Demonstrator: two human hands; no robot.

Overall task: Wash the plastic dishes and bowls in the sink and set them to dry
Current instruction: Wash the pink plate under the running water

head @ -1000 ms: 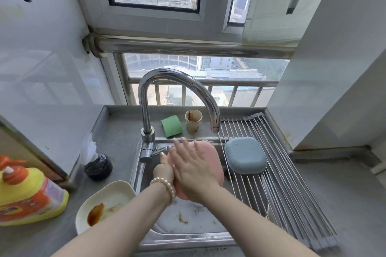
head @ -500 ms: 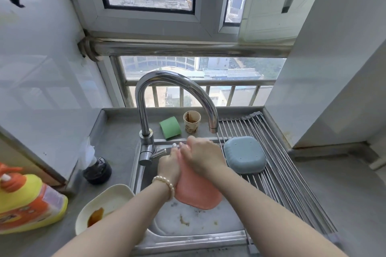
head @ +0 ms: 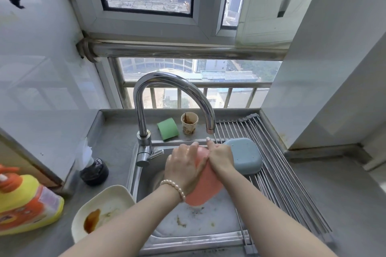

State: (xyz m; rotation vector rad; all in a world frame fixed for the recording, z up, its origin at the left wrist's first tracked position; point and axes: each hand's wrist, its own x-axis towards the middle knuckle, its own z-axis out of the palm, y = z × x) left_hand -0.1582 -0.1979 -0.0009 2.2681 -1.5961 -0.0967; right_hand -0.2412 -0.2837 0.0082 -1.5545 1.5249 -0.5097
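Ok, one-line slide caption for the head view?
Both hands hold a pink dish over the sink, blue dish drying on the rack.

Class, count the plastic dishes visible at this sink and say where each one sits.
3: a pink dish held in both hands over the sink, a blue dish upside down on the drying rack, a dirty white dish on the counter. Others may be hidden.

Pink dish [head: 205, 185] upper part hidden by both hands, left hand [head: 183, 166] and right hand [head: 220, 155] palms unseen, detergent bottle [head: 27, 204] cut by left edge, sink [head: 146, 175] floor partly covered, water flow indiscernible
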